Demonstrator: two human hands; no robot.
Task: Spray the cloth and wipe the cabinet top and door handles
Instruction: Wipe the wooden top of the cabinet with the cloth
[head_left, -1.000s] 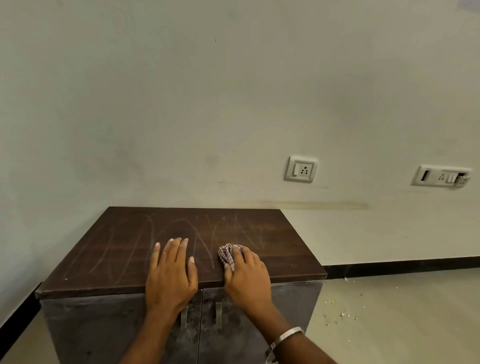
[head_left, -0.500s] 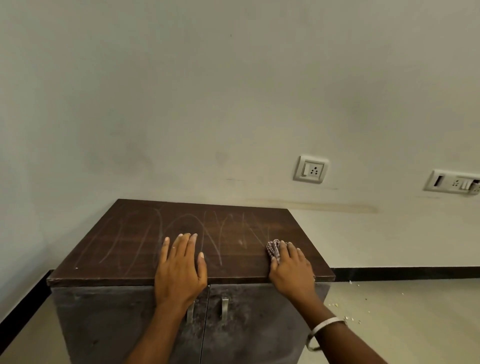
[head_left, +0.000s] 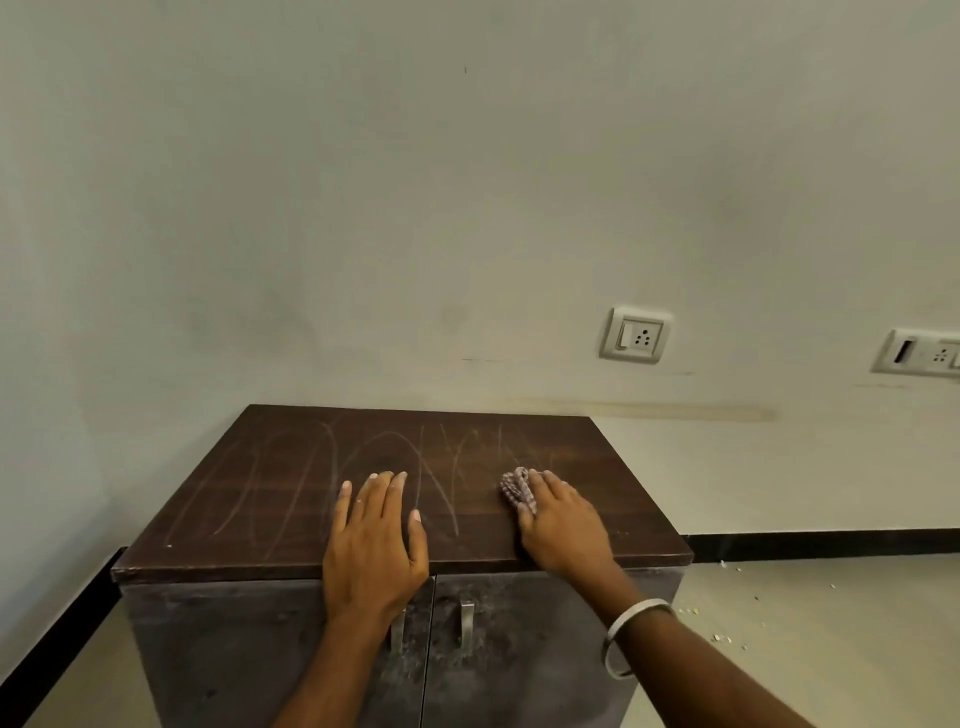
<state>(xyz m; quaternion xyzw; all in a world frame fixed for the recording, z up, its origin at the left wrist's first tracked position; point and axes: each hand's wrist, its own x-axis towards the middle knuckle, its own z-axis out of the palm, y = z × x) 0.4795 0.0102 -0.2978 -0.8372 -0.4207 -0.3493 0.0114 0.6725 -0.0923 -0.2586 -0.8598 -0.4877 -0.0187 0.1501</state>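
Both hands lie flat: the right hand (head_left: 563, 525) presses a soft, bunched checked cloth (head_left: 517, 490), probably light and easily pinched, while the empty left hand (head_left: 375, 540) braces the dark wooden cabinet top (head_left: 291, 499).

Two wall sockets (head_left: 635, 335) (head_left: 918, 353); crumbs (head_left: 722, 635) on floor (head_left: 831, 649); black skirting (head_left: 821, 544).

Two hands on a dusty cabinet top, one pressing a cloth.

The left hand (head_left: 375, 540) lies flat with straight fingers on the dark wooden cabinet top (head_left: 291, 488), near its front edge. The right hand (head_left: 563, 525) presses a small checked cloth (head_left: 515, 488) against the top, the cloth showing past the fingertips; a bangle (head_left: 631, 636) circles that wrist. Pale curved streaks cross the wood. Two metal door handles (head_left: 466, 623) hang below, and a wall socket (head_left: 635, 335) sits on the wall behind.
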